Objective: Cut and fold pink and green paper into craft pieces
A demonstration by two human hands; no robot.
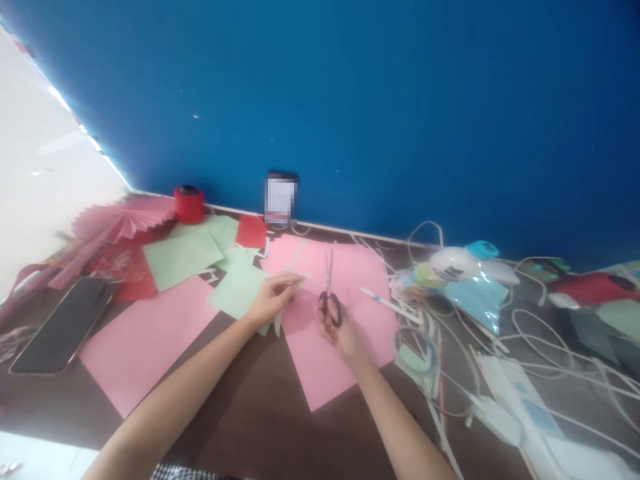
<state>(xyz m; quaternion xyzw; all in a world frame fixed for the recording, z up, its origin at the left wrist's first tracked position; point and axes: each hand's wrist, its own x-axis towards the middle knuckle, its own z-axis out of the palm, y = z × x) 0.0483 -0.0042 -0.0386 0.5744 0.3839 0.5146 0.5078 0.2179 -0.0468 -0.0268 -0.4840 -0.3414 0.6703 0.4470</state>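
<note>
My left hand (273, 298) pinches a narrow strip of pale green paper (295, 281) above the brown table (250, 413). My right hand (336, 327) grips a pair of black-handled scissors (329, 293); the blades point away from me and look closed. Both hands hover over a large pink paper sheet (325, 360). A light green sheet (237, 290) lies just left of my left hand.
More pink (145, 340) and green (180, 257) sheets, a red square (251, 231), a red tape roll (189, 203) and a pink paper fan (120, 223) lie at the left. A phone (63, 325) rests far left. White cables (540, 333), a glue gun (463, 263) and a pen (387, 303) crowd the right. A blue wall (350, 100) stands behind.
</note>
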